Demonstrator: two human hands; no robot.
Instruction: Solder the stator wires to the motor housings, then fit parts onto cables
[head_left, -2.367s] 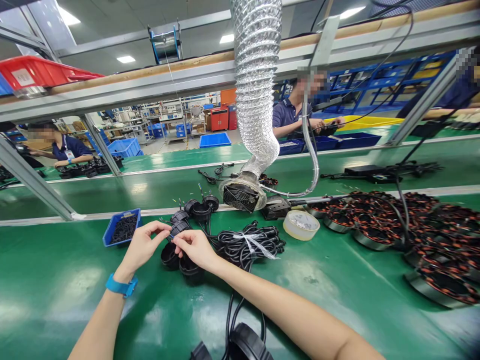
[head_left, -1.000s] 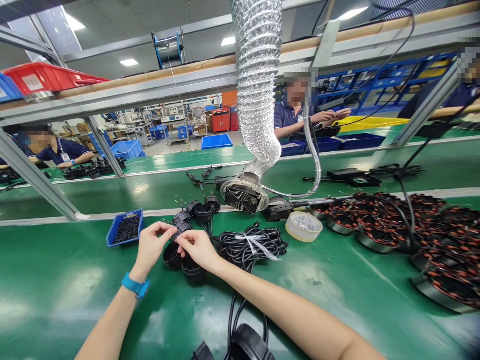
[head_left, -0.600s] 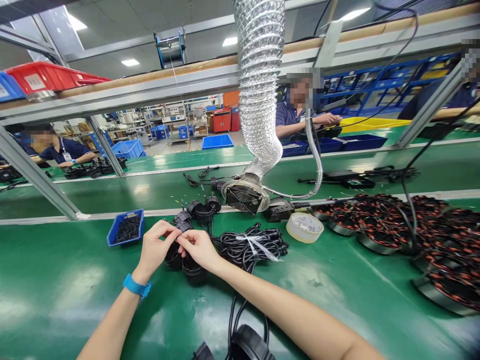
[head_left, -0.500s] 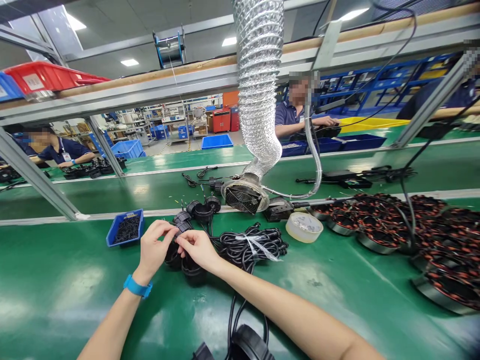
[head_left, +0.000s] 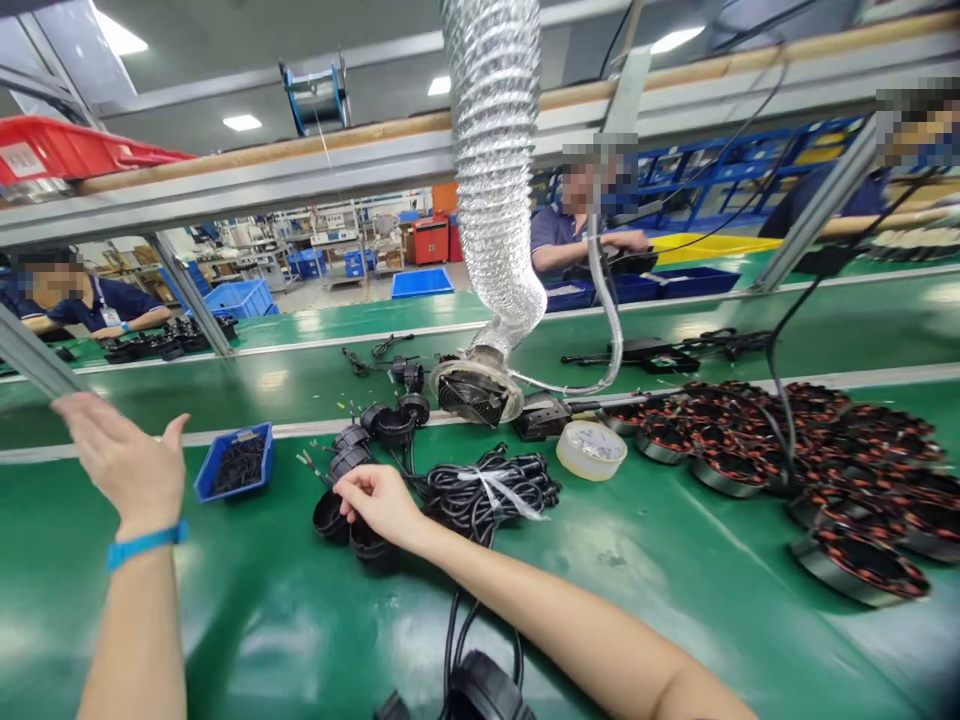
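My left hand (head_left: 127,465) is raised at the left, holding nothing, fingers stretched and thumb apart. Just right of it stands a small blue bin (head_left: 234,491) of short black pieces, perhaps sleeves. My right hand (head_left: 384,508) pinches thin wires (head_left: 315,466) whose bare ends fan out to the left of the fingertips. Black round cups (head_left: 373,552) sit below and beside this hand, with ribbed black fittings (head_left: 349,455) behind it. A coiled black cable bundle (head_left: 487,488), tied with clear film, lies right of my right hand.
A fan (head_left: 474,395) under a silver duct (head_left: 495,150) stands behind the cables. A round translucent dish (head_left: 591,468) holds small pieces. Many wire-wound metal rings (head_left: 855,575) cover the right side. A black round part (head_left: 487,690) lies near the front edge. Co-workers (head_left: 566,240) sit beyond.
My left hand has let go and moved left, away from my right hand, its fingers opening. My right hand keeps its pinch in nearly the same place. The whole view has shifted slightly.
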